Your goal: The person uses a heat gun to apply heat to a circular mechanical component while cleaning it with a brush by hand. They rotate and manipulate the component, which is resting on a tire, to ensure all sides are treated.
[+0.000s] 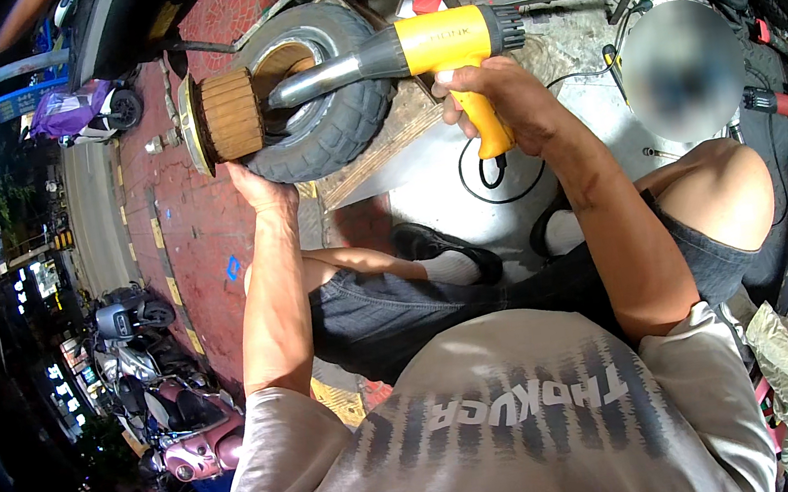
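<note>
While your right hand (516, 96) grips the yellow heat gun (442, 41), your left hand (263, 186) supports the ribbed brown motor stator (233, 116) from below, its fingertips hidden.
The stator appears to be out of the knobbly-tyred wheel (353, 127) and sits over that tyre's left side, the gun's metal nozzle (317, 79) pointing at it; heating looks under way rather than finished, though you cannot tell whether the gun is running or how much is left. The wheel crowds the space behind the nozzle, by a wooden board (386, 147), and a black cord (504, 200) loops below the handle, near your shoes (455, 253).
</note>
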The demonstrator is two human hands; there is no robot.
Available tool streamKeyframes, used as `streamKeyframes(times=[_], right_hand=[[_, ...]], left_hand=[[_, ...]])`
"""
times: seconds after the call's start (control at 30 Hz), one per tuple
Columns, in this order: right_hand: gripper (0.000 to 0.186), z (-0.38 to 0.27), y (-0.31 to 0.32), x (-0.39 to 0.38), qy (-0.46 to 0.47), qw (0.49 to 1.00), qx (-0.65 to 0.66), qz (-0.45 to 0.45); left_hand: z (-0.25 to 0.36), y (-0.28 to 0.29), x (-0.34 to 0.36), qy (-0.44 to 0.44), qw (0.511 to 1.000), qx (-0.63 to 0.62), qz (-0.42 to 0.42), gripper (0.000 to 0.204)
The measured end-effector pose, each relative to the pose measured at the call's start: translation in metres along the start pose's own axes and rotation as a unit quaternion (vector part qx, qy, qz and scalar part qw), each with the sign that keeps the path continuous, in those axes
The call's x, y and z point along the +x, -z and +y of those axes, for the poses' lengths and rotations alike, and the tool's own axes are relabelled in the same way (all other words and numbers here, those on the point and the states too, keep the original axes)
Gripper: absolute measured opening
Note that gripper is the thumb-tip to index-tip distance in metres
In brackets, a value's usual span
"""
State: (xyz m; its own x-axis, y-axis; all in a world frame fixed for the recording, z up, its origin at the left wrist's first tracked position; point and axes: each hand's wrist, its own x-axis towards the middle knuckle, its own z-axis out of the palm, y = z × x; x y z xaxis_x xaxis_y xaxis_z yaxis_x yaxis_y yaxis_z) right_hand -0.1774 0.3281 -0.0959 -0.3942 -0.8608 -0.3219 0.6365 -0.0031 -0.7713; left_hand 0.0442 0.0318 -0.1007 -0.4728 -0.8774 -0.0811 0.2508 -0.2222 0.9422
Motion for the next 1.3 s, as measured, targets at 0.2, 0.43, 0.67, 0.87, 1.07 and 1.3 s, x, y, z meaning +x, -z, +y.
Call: streamKeyframes(times=[0.2, 0.43, 0.67, 0.87, 1.07, 1.3], right_hand=[[0.037, -0.01, -0.006, -0.01, -0.008, 1.0, -0.009, -0.001], [0.043, -0.005, 0.0, -0.006, 0.0, 0.999, 0.008, -0.035], [0.042, -0.003, 0.001, -0.007, 0.02, 0.997, 0.04, -0.057], [0.042, -0.002, 0.001, -0.008, 0.015, 0.998, 0.038, -0.053], [0.043, -0.001, 0.002, -0.008, 0.015, 0.998, 0.042, -0.048], [0.043, 0.001, 0.0, -0.008, 0.016, 0.999, 0.029, -0.042]], left_hand=[[0.002, 0.006, 0.0, -0.007, 0.999, 0.04, -0.004, 0.072], [0.008, 0.009, -0.006, 0.02, 0.997, 0.069, 0.011, 0.078], [0.002, 0.01, -0.001, 0.006, 0.999, 0.046, 0.017, 0.076], [0.001, 0.01, 0.001, 0.009, 0.999, 0.049, 0.007, 0.078], [0.002, 0.006, -0.003, 0.008, 0.999, 0.051, 0.017, 0.08], [-0.001, 0.015, 0.002, 0.003, 0.999, 0.044, 0.017, 0.08]])
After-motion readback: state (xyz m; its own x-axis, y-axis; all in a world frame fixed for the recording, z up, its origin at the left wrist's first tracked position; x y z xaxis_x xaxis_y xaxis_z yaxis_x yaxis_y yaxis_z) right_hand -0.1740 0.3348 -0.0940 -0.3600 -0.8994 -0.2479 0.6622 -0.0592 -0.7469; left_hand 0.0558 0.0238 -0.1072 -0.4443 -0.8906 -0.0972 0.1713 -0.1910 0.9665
